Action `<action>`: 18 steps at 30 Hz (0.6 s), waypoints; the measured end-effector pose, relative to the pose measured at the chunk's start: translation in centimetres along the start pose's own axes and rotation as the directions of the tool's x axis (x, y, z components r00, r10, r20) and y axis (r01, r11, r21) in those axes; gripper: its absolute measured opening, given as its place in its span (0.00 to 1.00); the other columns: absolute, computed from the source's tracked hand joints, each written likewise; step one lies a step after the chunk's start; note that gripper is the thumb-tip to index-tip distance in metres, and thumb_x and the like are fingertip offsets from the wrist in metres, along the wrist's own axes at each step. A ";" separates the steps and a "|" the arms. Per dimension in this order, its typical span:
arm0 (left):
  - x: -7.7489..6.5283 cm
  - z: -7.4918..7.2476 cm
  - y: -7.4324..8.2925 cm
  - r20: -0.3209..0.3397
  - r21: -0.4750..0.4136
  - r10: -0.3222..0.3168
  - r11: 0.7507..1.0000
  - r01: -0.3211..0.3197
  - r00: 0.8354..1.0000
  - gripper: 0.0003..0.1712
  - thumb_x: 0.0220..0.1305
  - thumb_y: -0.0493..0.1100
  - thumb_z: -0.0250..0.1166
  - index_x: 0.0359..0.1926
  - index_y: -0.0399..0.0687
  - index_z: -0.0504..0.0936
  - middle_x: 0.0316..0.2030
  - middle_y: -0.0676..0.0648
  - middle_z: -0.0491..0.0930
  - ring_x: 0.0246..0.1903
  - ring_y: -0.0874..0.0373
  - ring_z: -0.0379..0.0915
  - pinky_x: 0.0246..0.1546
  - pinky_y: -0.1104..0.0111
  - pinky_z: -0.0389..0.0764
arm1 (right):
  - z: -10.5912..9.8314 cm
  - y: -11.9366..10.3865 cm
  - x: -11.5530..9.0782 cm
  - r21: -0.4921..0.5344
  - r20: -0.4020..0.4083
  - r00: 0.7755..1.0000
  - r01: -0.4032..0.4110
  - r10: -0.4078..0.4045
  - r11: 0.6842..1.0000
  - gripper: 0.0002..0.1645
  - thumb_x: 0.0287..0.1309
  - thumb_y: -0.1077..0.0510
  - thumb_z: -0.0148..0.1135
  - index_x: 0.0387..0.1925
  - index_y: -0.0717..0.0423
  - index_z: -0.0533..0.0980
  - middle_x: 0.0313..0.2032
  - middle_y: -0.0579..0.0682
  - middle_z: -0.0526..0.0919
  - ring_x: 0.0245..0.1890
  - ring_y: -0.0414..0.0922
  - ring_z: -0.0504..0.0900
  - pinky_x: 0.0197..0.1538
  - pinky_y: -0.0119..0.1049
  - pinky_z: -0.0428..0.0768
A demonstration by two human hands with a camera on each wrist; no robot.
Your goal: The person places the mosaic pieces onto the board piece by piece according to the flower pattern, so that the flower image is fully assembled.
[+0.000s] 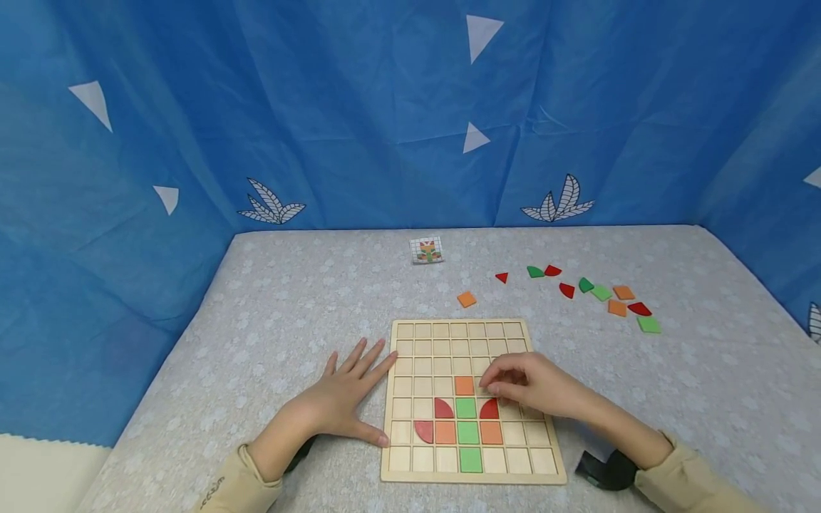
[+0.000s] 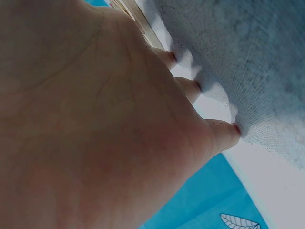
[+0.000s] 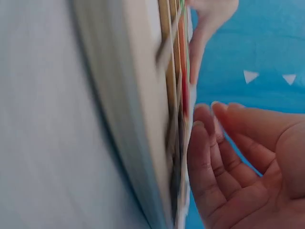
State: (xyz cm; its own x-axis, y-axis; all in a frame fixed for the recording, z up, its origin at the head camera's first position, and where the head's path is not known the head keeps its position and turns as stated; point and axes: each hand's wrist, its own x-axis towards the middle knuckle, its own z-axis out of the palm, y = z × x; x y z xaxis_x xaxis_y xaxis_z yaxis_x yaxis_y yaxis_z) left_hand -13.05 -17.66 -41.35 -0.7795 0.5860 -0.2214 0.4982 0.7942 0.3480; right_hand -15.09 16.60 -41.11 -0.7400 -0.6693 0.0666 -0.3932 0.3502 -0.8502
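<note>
A wooden grid board (image 1: 474,477) lies on the table, with orange and light green squares and red quarter-round tiles in its lower cells. My left hand (image 1: 340,402) is spread at the board's left side, its thumb and a fingertip touching the frame. In the left wrist view the palm fills much of the picture, fingertips against the cloth. Above the board's right part hovers my right hand (image 1: 535,385), fingers loosely bent, just above a red quarter-round tile (image 1: 489,409) and right of an orange square (image 1: 465,385). No tile shows between the fingers in the right wrist view.
A small pattern card (image 1: 426,250) lies beyond the board. Nearer is a loose orange square (image 1: 467,299). Several loose tiles, among them a red triangle (image 1: 502,277) and a light green square (image 1: 649,324), are scattered at the back right. Blue curtain (image 1: 385,128) surrounds the table.
</note>
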 end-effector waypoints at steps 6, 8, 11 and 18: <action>0.1 -0.1 0.1 0.005 0.007 -0.001 1.000 0.001 1.000 0.69 0.37 0.78 0.63 0.74 0.54 0.42 0.72 0.45 0.34 0.69 0.44 0.23 0.58 0.36 0.35 | -4.4 0.6 -0.2 -0.042 -0.212 0.968 -0.144 0.132 0.989 0.12 0.63 0.58 0.59 0.44 0.61 0.79 0.32 0.55 0.80 0.25 0.49 0.78 0.25 0.37 0.77; 0.0 -0.1 0.1 0.008 0.016 -0.003 1.000 0.003 1.000 0.69 0.37 0.77 0.63 0.74 0.54 0.42 0.72 0.45 0.34 0.69 0.44 0.23 0.58 0.36 0.35 | -6.3 1.9 -0.4 -0.086 -0.334 0.930 -0.196 0.157 0.977 0.13 0.63 0.58 0.58 0.46 0.63 0.78 0.35 0.56 0.79 0.26 0.50 0.78 0.27 0.38 0.76; 0.0 -0.2 0.1 0.010 0.008 -0.003 1.000 0.003 1.000 0.69 0.38 0.77 0.64 0.74 0.54 0.42 0.72 0.44 0.34 0.69 0.44 0.23 0.58 0.36 0.35 | -8.8 4.1 -0.6 -0.159 -0.503 0.842 -0.311 0.194 0.937 0.15 0.63 0.58 0.58 0.48 0.63 0.76 0.35 0.58 0.79 0.25 0.48 0.78 0.23 0.39 0.75; -0.1 -0.2 0.2 0.009 0.014 0.008 1.000 -0.009 1.000 0.68 0.38 0.77 0.63 0.74 0.54 0.42 0.72 0.44 0.34 0.69 0.43 0.24 0.57 0.36 0.35 | -12.3 7.7 -0.6 -0.216 -0.573 0.766 -0.483 0.290 0.848 0.25 0.62 0.56 0.59 0.54 0.70 0.70 0.37 0.61 0.75 0.24 0.49 0.76 0.24 0.36 0.74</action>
State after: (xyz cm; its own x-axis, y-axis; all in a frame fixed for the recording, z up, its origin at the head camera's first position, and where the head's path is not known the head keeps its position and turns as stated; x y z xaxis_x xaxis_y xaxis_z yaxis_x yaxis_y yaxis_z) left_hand -12.96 -17.56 -41.06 -0.7717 0.5942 -0.2269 0.5100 0.7912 0.3375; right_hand -24.40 27.76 -41.30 -0.9940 -0.0356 0.1034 -0.0940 0.7623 -0.6403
